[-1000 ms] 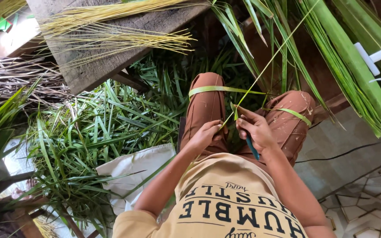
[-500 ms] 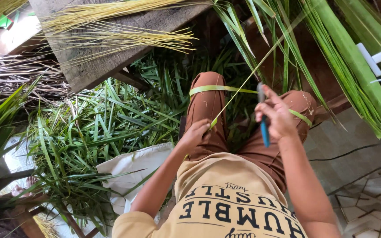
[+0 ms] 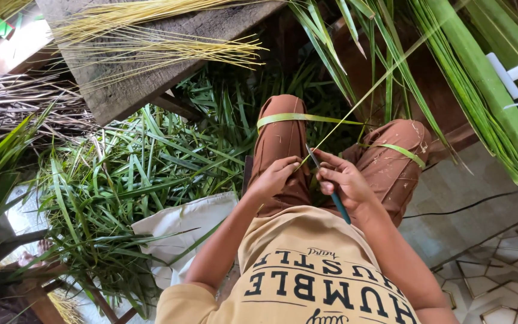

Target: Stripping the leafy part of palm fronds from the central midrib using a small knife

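two hands over the lap. left hand [image 3: 275,177] curled shut, pinching the near end of one thin yellow-green leaf rib [image 3: 367,93], which runs up and to the right from the fingers. right hand [image 3: 342,180] closed round one blue-handled knife [image 3: 330,187], blade tip touching the rib just beside the left hand. two loose green leaf strips [image 3: 307,119] lie across the knees. one heap of green leaves [image 3: 121,180] on the floor to the left; one bundle of yellow ribs [image 3: 151,48] on a wooden plank [image 3: 133,90].
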